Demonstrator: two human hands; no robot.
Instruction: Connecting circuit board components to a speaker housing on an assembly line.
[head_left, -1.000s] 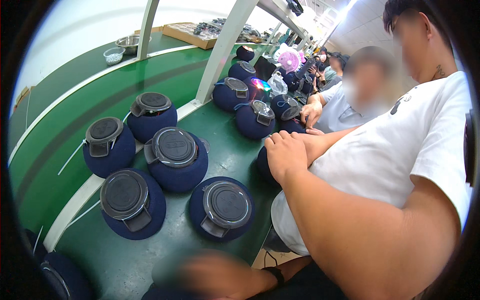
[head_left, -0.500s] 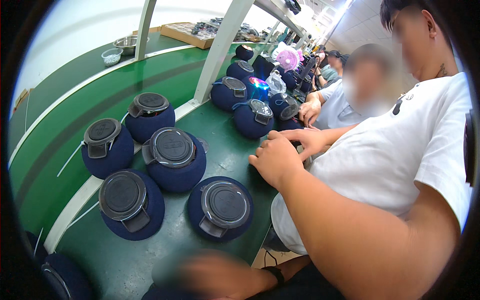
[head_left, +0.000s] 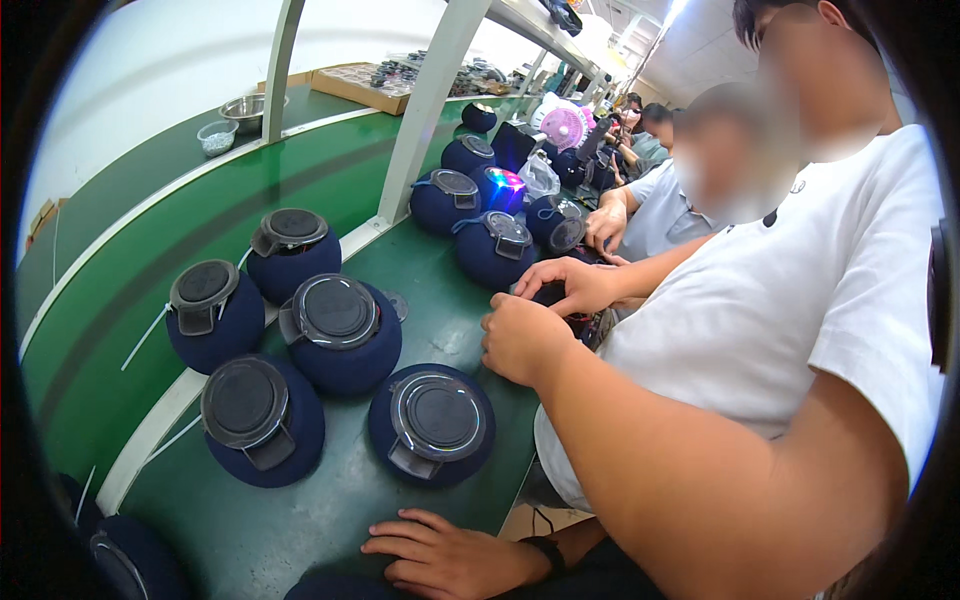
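My right hand [head_left: 450, 560] is at the lower edge, palm down over the green table [head_left: 350, 520], with its fingers stretched out and apart and a dark band at the wrist. Nothing shows in its grip. Beside its fingers, a dark navy rounded thing [head_left: 335, 588] is mostly cut off by the edge. Just beyond stands a round navy fabric speaker [head_left: 480, 425] with a black disc-shaped top and strap tab. To its left is a similar speaker [head_left: 300, 460], and another speaker [head_left: 365, 365] stands behind them. My left hand is out of view.
At right, a co-worker in a white shirt [head_left: 750, 300] works with both hands [head_left: 545, 310] on a dark part; the forearm reaches across. More speakers [head_left: 495, 250] stand beyond, one lit up. A white post [head_left: 425, 120], pink fan [head_left: 563, 125] and bowls [head_left: 217, 138] are farther back.
My right hand, smeared by motion before, now shows clearly with its fingers spread. The view has shifted slightly. The co-worker's hands have moved a little, and a dark part shows between them.
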